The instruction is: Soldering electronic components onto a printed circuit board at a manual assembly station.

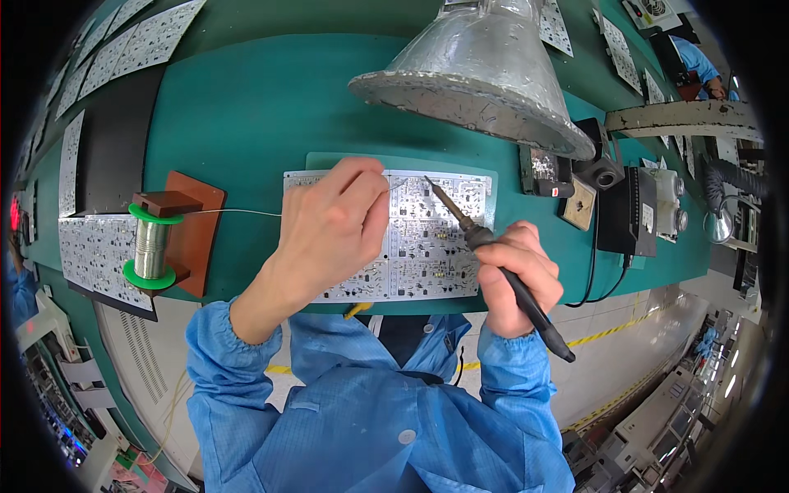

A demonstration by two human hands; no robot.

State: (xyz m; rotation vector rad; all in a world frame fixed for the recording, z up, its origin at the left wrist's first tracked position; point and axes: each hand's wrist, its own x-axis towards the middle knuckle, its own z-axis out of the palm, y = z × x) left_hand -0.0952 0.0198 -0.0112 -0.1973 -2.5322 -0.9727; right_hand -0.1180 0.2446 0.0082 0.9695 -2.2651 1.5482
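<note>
A white circuit board panel covered in small parts lies on the green mat before me. My right hand grips a soldering iron by its dark handle, with the metal tip over the board's upper part. Over the left half of the board, my left hand pinches solder wire, whose short end sticks out past the fingers toward the iron's tip. The wire runs back to a spool of solder with green flanges on a brown stand. My left hand hides part of the board.
A metal fume hood hangs over the mat's far side. To the right stand a soldering station, a sponge tray and an iron holder. More boards lie at the left. A co-worker's blue sleeve shows far right.
</note>
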